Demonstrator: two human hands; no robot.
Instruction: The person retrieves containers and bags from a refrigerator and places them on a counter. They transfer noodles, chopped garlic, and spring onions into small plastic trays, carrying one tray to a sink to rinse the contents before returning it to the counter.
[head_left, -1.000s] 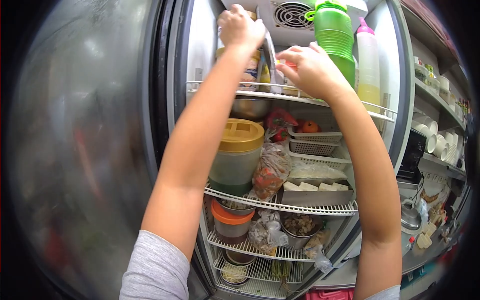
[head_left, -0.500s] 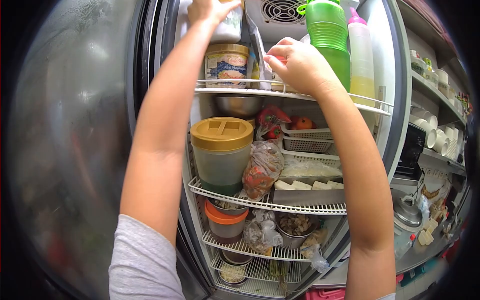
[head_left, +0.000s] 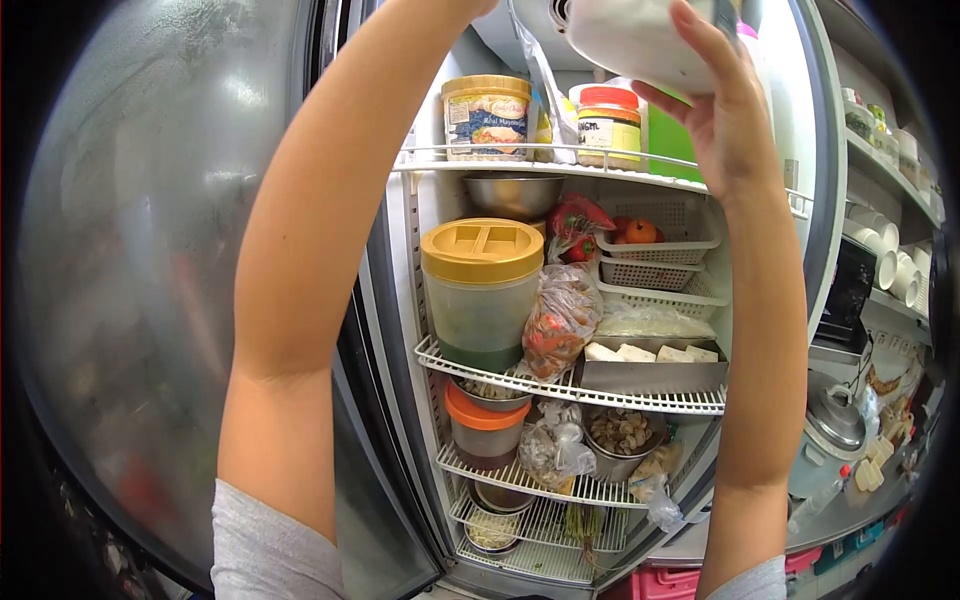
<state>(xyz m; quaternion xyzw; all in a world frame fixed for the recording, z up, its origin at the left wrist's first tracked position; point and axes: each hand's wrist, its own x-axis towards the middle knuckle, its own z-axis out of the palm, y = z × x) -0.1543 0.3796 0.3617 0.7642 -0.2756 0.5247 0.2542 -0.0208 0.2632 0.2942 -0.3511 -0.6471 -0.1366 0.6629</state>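
Note:
My right hand (head_left: 722, 115) is raised at the top of the open fridge, fingers cupped under a white tub (head_left: 630, 40) held above the top shelf (head_left: 560, 165). My left arm (head_left: 330, 220) reaches straight up, and its hand is cut off by the top edge of the view. Below the tub, on the top shelf, stand a mayonnaise jar (head_left: 487, 115), a red-lidded jar (head_left: 608, 125) and a green bottle (head_left: 672, 140), which is partly hidden.
Lower shelves hold a steel bowl (head_left: 512, 192), a yellow-lidded container (head_left: 482, 290), a bag of vegetables (head_left: 560, 320), white baskets (head_left: 655, 270), a steel tray (head_left: 650, 378) and an orange-lidded tub (head_left: 487, 430). The fridge door (head_left: 150, 300) stands open at left. A kettle (head_left: 830, 420) and cups (head_left: 885, 270) are at right.
My right hand left the top shelf and rose, now cupping the white tub. My left hand lifted out of view. The red-lidded jar now shows.

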